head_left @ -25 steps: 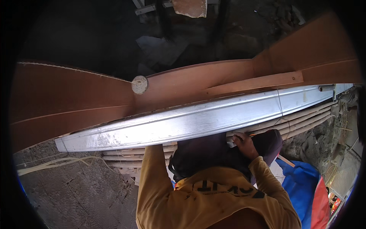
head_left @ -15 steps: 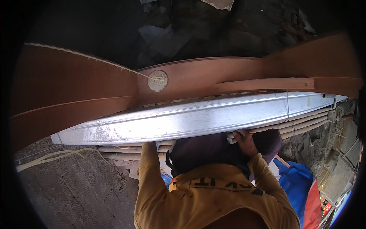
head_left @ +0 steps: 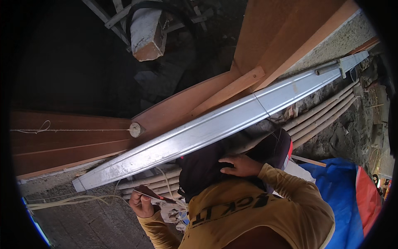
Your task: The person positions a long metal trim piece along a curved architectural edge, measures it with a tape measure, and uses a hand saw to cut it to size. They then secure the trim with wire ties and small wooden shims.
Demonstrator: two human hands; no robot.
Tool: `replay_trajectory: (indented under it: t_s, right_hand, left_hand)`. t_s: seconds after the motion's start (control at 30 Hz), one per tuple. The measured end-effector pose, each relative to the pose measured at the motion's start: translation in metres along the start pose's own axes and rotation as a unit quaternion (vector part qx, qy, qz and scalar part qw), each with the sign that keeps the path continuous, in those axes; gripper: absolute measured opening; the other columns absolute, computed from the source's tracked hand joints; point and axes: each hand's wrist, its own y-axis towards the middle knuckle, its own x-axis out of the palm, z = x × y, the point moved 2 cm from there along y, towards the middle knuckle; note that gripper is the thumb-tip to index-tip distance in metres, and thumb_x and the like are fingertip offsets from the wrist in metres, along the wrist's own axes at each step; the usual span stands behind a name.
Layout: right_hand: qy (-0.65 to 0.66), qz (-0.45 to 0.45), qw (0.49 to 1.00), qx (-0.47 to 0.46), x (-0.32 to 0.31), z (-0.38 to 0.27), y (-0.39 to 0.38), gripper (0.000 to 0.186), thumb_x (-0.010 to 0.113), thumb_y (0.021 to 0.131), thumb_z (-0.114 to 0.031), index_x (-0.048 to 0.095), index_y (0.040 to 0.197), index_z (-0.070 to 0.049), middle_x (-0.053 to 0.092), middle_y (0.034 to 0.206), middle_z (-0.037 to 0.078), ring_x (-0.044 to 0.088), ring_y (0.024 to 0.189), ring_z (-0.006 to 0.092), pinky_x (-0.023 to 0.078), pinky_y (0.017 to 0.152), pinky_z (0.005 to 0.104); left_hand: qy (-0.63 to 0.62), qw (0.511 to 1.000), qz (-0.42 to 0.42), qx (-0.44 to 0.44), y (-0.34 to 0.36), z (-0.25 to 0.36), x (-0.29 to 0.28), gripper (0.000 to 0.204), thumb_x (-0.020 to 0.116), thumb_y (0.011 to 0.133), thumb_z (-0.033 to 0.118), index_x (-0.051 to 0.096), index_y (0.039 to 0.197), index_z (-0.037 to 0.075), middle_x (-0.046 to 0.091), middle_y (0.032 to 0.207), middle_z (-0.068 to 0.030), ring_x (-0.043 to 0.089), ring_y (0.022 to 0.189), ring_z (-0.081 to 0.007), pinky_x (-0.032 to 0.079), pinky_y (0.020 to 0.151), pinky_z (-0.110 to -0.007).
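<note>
Left hand (head_left: pixel 142 204): grip grasping a thin, dark flat piece (head_left: pixel 154 193) at near left. Right hand (head_left: pixel 242 165): grip released, loosely curled over dark trousers (head_left: pixel 203 166). Long silvery metal channel (head_left: pixel 215 125) just beyond both, slanting from near left to far right.

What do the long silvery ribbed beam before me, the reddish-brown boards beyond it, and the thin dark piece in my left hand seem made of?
Long silvery ribbed beam: probably metal, smooth and shiny, given its glare and crisp ridges.
Reddish-brown boards: likely matte wood, perhaps stained, from their dull brown faces.
Thin dark piece: unclear, perhaps metal or plastic; straight-edged, but too dim to settle.
</note>
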Motion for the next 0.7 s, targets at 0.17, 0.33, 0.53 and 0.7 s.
replay_trajectory:
  t_s: [0.17, 0.33, 0.53, 0.7]
  right_hand:
    - [0.158, -0.089, 0.979, -0.097, -0.022, -0.05, -0.016, 0.065, 0.058, 0.085, -0.046, 0.043, 0.132, -0.003, 0.047, 0.129, 0.02, 0.049, 0.117, 0.0331, 0.042, 0.094, 0.0427]
    - [0.194, 0.056, 0.949, -0.242, -0.031, -0.078, -0.028, 0.068, 0.065, 0.083, -0.039, 0.041, 0.132, 0.001, 0.047, 0.13, 0.022, 0.048, 0.119, 0.0306, 0.043, 0.094, 0.04]
    - [0.322, 0.212, 0.888, -0.252, -0.05, -0.072, -0.042, 0.031, 0.062, 0.088, -0.023, 0.061, 0.102, 0.004, 0.063, 0.091, 0.016, 0.062, 0.081, 0.0241, 0.048, 0.071, 0.0334]
    - [0.235, 0.393, 0.853, -0.251, -0.087, -0.06, -0.09, 0.022, 0.062, 0.087, -0.017, 0.058, 0.078, 0.003, 0.053, 0.065, 0.011, 0.051, 0.056, 0.0229, 0.038, 0.052, 0.0329]
  left_hand:
    - [0.071, 0.986, -0.073, 0.128, 0.063, 0.112, 0.092, 0.037, 0.067, 0.084, 0.034, 0.056, 0.074, 0.001, 0.058, 0.061, -0.0073, 0.052, 0.054, -0.0124, 0.038, 0.052, -0.024]
    - [0.12, 0.943, -0.139, 0.279, 0.099, 0.186, 0.189, 0.033, 0.073, 0.079, 0.029, 0.059, 0.072, 0.001, 0.062, 0.064, -0.0072, 0.052, 0.055, -0.01, 0.04, 0.053, -0.023]
    - [-0.003, 0.927, -0.211, 0.31, 0.123, 0.243, 0.277, 0.031, 0.067, 0.084, 0.021, 0.052, 0.066, 0.002, 0.056, 0.064, -0.0013, 0.042, 0.06, -0.004, 0.034, 0.053, -0.019]
    - [-0.052, 0.885, -0.232, 0.4, 0.142, 0.248, 0.302, 0.035, 0.054, 0.093, 0.031, 0.052, 0.075, 0.001, 0.053, 0.063, -0.0041, 0.045, 0.056, -0.0079, 0.037, 0.052, -0.02]
